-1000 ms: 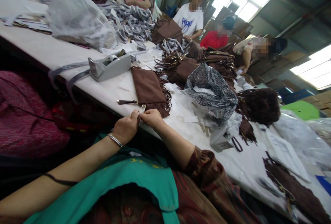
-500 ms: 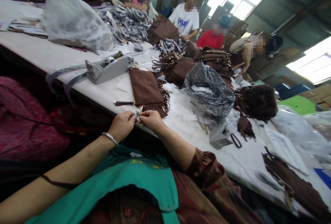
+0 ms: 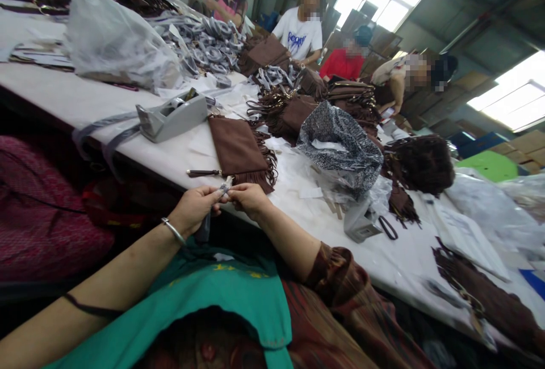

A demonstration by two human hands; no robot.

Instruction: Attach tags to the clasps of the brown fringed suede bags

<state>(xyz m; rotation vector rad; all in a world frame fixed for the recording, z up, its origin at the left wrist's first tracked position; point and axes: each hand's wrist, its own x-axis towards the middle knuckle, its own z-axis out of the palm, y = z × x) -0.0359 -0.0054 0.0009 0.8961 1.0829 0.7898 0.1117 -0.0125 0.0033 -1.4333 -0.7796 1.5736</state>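
Observation:
At the table's front edge, my left hand (image 3: 200, 205) is closed on a grey plastic-wrapped strap (image 3: 203, 228), part of which hangs below the fingers. The thumb and fingers of my right hand (image 3: 249, 198) pinch the same small bundle, close against the left fingertips. A pale, shiny end (image 3: 225, 184) of it shows between the hands; its details are too small to make out. Just beyond lies a flat brown pouch (image 3: 238, 146) with fringe on its right side and a short zip pull toward me. A grey tape dispenser (image 3: 172, 118) stands left of the pouch.
Wrapped straps (image 3: 102, 130) hang over the table edge. A clear plastic bag (image 3: 114, 40) and a heap of grey-wrapped straps (image 3: 208, 42) lie behind. To the right are a patterned plastic-wrapped bundle (image 3: 340, 142), a second dispenser (image 3: 360, 222) and fringed bags (image 3: 419, 164). Several people work across the table.
My left hand has turned slightly, and a grey length of the strap now shows hanging below it. The right hand still pinches beside it. The view has shifted a little.

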